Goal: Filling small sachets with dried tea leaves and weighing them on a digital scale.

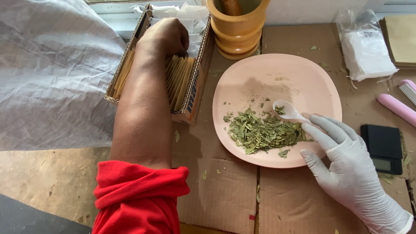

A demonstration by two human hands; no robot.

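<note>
Your left hand [164,38] is bare, with a red sleeve [138,197] pushed up past the elbow, and it reaches into a cardboard box [197,82] at the back of the counter [225,195]. Its fingers are curled into the box among a row of flat tan paper packets [180,78] standing on edge; whether they have hold of one you cannot tell, since the fingertips are hidden.

Your right hand [346,169] wears a pale glove and pinches the handle of a small white plastic spoon [288,110], fingers closed on it. The spoon's bowl carries a few bits of dried green leaf and hovers just above the pink plate [303,73]. A loose heap of dried green leaves [262,132] lies on the plate's near half, just beside the spoon.

Behind the plate stands a yellow wooden mortar [238,30] with a pestle inside. To the right lie a clear bag of white pouches [366,47], a pink tube-like thing [396,108] and a small black digital scale [383,147]. A large white woven sack [47,73] fills the left side. Flattened cardboard covers the counter, with stray leaf bits scattered on it.
</note>
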